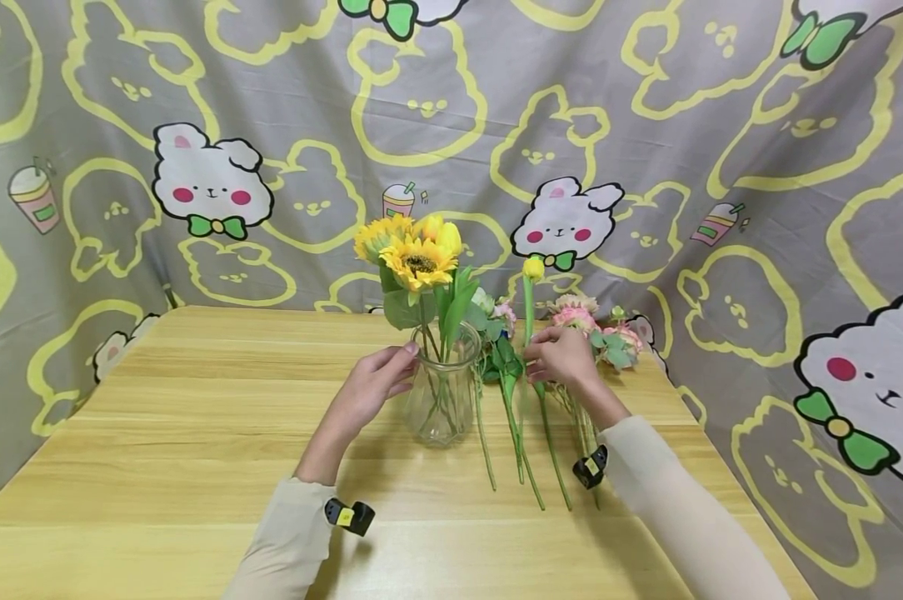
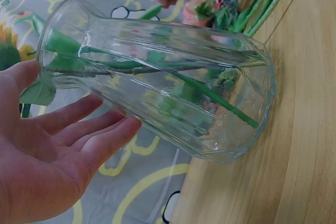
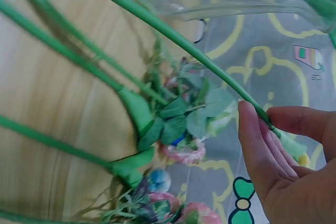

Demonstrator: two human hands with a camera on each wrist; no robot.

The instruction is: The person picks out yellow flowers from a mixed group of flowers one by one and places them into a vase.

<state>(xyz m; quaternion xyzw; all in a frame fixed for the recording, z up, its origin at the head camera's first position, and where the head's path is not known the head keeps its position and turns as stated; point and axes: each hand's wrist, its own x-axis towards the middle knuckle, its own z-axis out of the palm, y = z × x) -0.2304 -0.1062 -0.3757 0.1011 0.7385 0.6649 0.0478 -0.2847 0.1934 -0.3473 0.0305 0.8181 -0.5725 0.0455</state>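
A clear glass vase [image 1: 451, 412] stands upright on the table, holding sunflowers [image 1: 419, 262] and yellow tulips [image 1: 440, 232]. My left hand [image 1: 372, 383] is at the vase's left side, its thumb by the rim. In the left wrist view its fingers [image 2: 107, 137] are extended and spread along the glass. To the right of the vase, my right hand [image 1: 564, 362] pinches a single yellow tulip [image 1: 534, 268] between thumb and fingers. The green stem [image 3: 178, 40] of that tulip hangs below the hand in the right wrist view, apart from the tabletop.
Several flowers lie right of the vase, with pink blooms [image 1: 574, 315] at the back and green stems [image 1: 522, 454] toward the front. The wooden table [image 1: 197, 433] meets a grey patterned cloth [image 1: 301, 275] at the back and sides.
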